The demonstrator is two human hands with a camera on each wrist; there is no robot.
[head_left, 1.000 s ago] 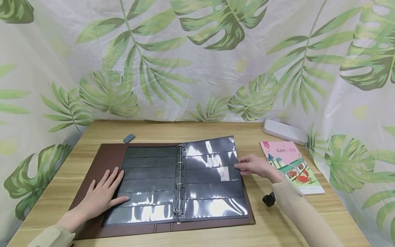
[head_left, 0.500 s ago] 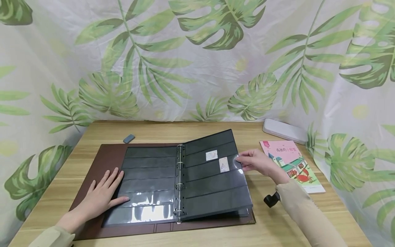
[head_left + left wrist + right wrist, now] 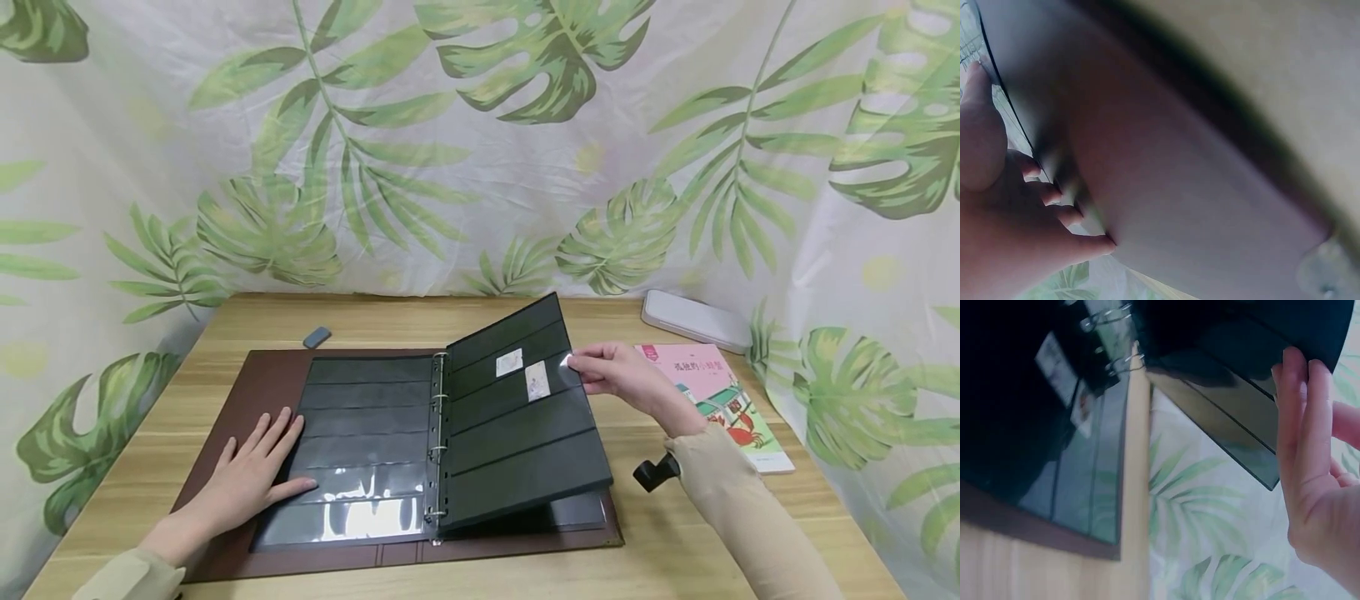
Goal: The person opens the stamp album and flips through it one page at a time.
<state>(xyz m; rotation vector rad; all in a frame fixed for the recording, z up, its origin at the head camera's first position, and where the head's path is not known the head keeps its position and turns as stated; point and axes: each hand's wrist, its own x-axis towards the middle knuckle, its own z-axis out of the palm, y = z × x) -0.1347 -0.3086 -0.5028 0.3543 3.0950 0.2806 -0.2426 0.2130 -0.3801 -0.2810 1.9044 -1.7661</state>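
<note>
A brown ring-bound stamp album (image 3: 279,371) lies spread on the wooden table, its black pages divided into pocket strips. My left hand (image 3: 243,483) rests flat, fingers spread, across the left cover and the edge of the left page (image 3: 367,421). My right hand (image 3: 630,385) pinches the outer edge of a right-side page (image 3: 517,454), which tilts up from the rings. Two small stamps, one whitish (image 3: 509,362) and one pale beige (image 3: 537,381), sit in that page's pockets. In the right wrist view, the fingers (image 3: 1313,431) lie against the lifted page (image 3: 1222,394).
Behind the album lies a blue-grey eraser (image 3: 317,337). At right are a pink picture book (image 3: 686,367), partly behind the right forearm, and a white case (image 3: 696,321). A black object (image 3: 654,473) is by the right sleeve. A leaf-print curtain (image 3: 480,167) hangs behind the table.
The right hand has raised the right-side page higher and moved slightly away from me with it. Glare has left the page and the whitish stamp has come into sight. The left hand stays put.
</note>
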